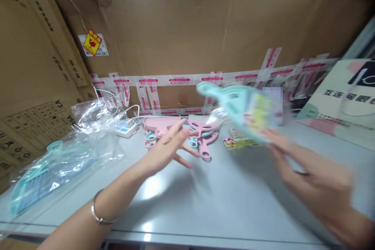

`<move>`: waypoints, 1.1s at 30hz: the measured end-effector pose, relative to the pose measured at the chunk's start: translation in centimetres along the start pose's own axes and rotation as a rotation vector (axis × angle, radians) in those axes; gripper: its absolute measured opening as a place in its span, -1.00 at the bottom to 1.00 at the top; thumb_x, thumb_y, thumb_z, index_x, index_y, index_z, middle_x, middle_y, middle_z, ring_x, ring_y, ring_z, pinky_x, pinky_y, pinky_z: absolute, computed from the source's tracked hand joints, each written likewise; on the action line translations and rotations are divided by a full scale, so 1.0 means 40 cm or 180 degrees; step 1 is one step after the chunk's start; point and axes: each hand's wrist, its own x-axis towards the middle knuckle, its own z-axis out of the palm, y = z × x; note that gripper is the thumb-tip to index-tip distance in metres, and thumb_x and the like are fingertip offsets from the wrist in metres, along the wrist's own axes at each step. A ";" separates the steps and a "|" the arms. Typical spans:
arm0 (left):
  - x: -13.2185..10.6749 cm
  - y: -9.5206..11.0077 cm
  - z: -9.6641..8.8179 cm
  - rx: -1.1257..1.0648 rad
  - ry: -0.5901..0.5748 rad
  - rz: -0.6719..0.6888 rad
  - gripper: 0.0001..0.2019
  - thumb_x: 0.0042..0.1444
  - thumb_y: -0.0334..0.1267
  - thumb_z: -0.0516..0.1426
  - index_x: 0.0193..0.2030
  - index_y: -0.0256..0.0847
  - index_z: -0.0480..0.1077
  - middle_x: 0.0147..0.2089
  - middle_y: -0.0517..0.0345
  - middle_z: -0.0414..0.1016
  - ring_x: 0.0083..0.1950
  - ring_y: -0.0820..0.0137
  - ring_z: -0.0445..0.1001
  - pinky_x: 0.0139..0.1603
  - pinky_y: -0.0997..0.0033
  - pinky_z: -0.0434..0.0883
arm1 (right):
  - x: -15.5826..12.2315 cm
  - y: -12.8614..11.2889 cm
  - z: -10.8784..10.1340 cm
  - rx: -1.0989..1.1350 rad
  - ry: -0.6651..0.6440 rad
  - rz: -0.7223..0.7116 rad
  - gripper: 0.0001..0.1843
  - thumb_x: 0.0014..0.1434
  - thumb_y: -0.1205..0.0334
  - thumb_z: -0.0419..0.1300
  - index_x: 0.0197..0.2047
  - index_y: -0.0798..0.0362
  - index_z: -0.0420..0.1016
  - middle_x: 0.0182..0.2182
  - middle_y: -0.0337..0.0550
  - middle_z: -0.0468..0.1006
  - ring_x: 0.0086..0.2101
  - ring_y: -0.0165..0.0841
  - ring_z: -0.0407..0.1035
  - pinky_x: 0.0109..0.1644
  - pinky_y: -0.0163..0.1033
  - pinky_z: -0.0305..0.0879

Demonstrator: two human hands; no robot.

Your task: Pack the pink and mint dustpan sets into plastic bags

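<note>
My right hand pinches the edge of a mint-green dustpan above the table; its looped handle points left. A yellow-green printed card lies against the dustpan, blurred by motion. My left hand, with a silver bangle on the wrist, is open with fingers spread and holds nothing. Behind its fingers is a pile of pink and blue dustpans and hand brushes, partly hidden by the hand. Several printed cards lie on the table below the raised dustpan.
At the left, a mint dustpan and brush set lies in clear plastic. Crumpled plastic and a white power strip are behind it. Cardboard boxes wall the back and left of the grey table. A printed box stands right.
</note>
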 end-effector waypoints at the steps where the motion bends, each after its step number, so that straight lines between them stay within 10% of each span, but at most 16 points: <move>1: 0.001 -0.009 0.013 -0.0321 0.0019 -0.0134 -0.51 0.12 0.09 0.05 0.10 -0.14 0.20 0.07 -0.13 0.39 -0.27 0.30 0.54 -0.47 0.34 0.54 | 0.023 -0.031 0.039 0.0336 -0.0143 -0.0408 -0.39 0.11 0.50 0.16 0.21 -0.10 0.27 -0.11 -0.14 0.57 -0.10 -0.28 0.46 -0.06 -0.25 0.42; 5: 0.022 -0.057 -0.004 -0.0791 0.1227 0.0090 -0.65 0.11 0.00 0.11 -0.04 -0.12 0.22 -0.25 0.14 0.46 -0.39 0.39 0.51 -0.52 0.41 0.52 | 0.090 -0.117 0.151 0.1809 -0.0544 -0.0530 -0.57 0.14 0.46 0.14 0.06 -0.05 0.41 -0.04 -0.13 0.53 -0.03 -0.31 0.42 0.02 -0.21 0.41; 10: 0.051 -0.085 -0.078 -0.0458 0.1801 0.0462 -0.67 0.15 0.07 0.02 -0.13 -0.13 0.26 -0.44 0.23 0.39 -0.56 0.46 0.40 -0.68 0.50 0.38 | 0.128 -0.135 0.213 0.3394 -0.0544 0.2751 -0.66 0.05 0.09 0.26 -0.10 -0.05 0.36 -0.10 -0.13 0.49 -0.13 -0.32 0.43 -0.25 -0.27 0.46; 13: 0.050 -0.085 -0.086 0.0158 0.1821 0.0773 -0.63 0.15 0.12 -0.02 -0.32 -0.17 0.28 -0.57 0.27 0.30 -0.65 0.51 0.26 -0.73 0.54 0.24 | 0.151 -0.149 0.232 0.4265 -0.0970 0.3737 -0.51 -0.14 0.05 0.39 -0.18 -0.01 0.32 -0.28 -0.18 0.54 -0.36 -0.37 0.45 -0.44 -0.35 0.38; 19: 0.038 -0.086 -0.112 0.1568 0.1932 0.1202 -0.54 0.20 0.08 -0.05 -0.59 -0.18 0.24 -0.70 0.29 0.17 -0.68 0.51 0.17 -0.67 0.48 0.15 | 0.150 -0.182 0.244 0.4756 -0.1472 0.4345 -0.54 -0.24 -0.06 0.42 -0.38 0.05 0.39 -0.63 -0.32 0.44 -0.74 -0.56 0.13 -0.75 -0.44 -0.01; 24: 0.041 -0.056 -0.149 0.1878 0.2166 0.1178 -0.66 0.20 -0.01 -0.02 -0.09 -0.15 0.43 -0.56 0.26 0.36 -0.65 0.50 0.22 -0.63 0.48 0.17 | 0.137 -0.201 0.236 0.5108 -0.1448 0.4390 -0.59 -0.25 0.01 0.45 -0.40 0.09 0.48 -0.50 -0.20 0.57 -0.58 -0.48 0.38 -0.60 -0.45 0.25; 28: 0.047 -0.030 -0.166 0.1620 0.2306 0.1325 -0.70 0.15 -0.08 0.08 -0.06 -0.16 0.40 -0.41 0.21 0.43 -0.61 0.55 0.21 -0.61 0.51 0.17 | 0.137 -0.212 0.225 0.5214 -0.1603 0.4402 -0.61 -0.18 0.04 0.43 -0.31 0.11 0.55 -0.42 -0.13 0.60 -0.44 -0.38 0.48 -0.35 -0.34 0.43; 33: 0.045 -0.025 -0.196 0.0250 0.0937 -0.0115 -0.57 -0.07 -0.10 0.26 -0.07 -0.20 0.33 -0.55 0.30 0.30 -0.64 0.55 0.19 -0.68 0.55 0.13 | 0.125 -0.185 0.224 0.5313 -0.1607 0.4487 -0.67 -0.21 0.14 0.45 -0.39 0.11 0.50 -0.46 -0.17 0.58 -0.48 -0.42 0.45 -0.45 -0.39 0.38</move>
